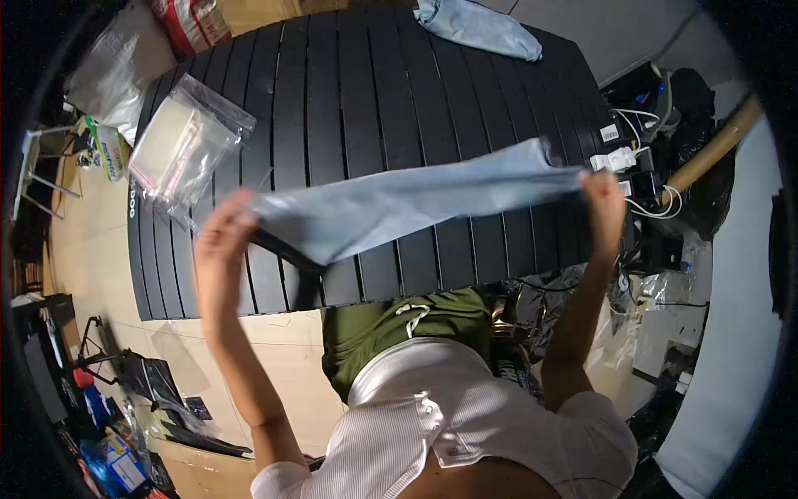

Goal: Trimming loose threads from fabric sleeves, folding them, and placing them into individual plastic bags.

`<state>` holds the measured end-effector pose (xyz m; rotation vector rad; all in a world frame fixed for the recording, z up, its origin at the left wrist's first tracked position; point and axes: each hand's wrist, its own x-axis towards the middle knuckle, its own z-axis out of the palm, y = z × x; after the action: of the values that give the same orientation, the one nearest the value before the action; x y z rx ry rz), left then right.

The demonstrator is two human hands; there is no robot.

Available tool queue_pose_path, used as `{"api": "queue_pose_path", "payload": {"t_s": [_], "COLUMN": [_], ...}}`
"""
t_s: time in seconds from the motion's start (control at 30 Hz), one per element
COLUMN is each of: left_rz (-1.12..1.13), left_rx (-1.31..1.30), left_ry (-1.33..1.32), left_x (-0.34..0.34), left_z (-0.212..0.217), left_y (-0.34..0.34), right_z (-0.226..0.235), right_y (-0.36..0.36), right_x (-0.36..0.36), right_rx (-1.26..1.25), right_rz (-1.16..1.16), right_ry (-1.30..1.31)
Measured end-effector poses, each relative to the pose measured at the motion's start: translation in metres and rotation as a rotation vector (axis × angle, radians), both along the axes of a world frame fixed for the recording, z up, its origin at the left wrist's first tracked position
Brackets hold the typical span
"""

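A long light-blue garment (399, 200) that looks like denim is stretched sideways above the black slatted table. Its left end is in my left hand (224, 233), whose fingers are closed and blurred by motion. My right hand (604, 208) pinches the narrower right end beside the table's right edge. The cloth hangs in folds between the hands, and its lower left corner dips toward the near edge. A dark strip shows below that end, close to my left hand; I cannot tell whether it belongs to the garment.
A second light-blue cloth piece (482, 29) lies at the table's far edge. Clear plastic bags (187, 145) with pale contents rest on the left of the black table (349, 108). White plugs and cables (619, 160) sit at the right edge, near a brown tube (715, 150).
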<state>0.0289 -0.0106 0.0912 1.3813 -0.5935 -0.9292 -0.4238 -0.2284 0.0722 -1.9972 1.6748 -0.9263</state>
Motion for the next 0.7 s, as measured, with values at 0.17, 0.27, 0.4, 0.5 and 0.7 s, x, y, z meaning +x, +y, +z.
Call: {"api": "queue_pose_path", "payload": {"t_s": [0.17, 0.27, 0.4, 0.5, 0.7], "left_rz": [-0.034, -0.340, 0.049, 0.008, -0.144], "left_rx": [-0.026, -0.426, -0.338, -0.099, -0.103], "left_ry": [-0.346, -0.386, -1.016, -0.055, -0.025], "left_x": [0.057, 0.112, 0.111, 0.104, 0.072], "left_z": [0.070, 0.071, 0.054, 0.035, -0.017], "left_y": [0.018, 0.055, 0.072, 0.027, 0.017], "right_z": [0.083, 0.114, 0.101, 0.069, 0.007], "right_y": [-0.006, 0.018, 0.017, -0.016, -0.018], "right_x": [0.010, 0.033, 0.006, 0.030, 0.027], "right_rx": [-0.031, -0.059, -0.125, 0.107, 0.355], "right_rz": [0.234, 0.206, 0.315, 0.302, 0.307], "right_ry": [-0.768, -0.908, -0.942, -0.838, -0.853]}}
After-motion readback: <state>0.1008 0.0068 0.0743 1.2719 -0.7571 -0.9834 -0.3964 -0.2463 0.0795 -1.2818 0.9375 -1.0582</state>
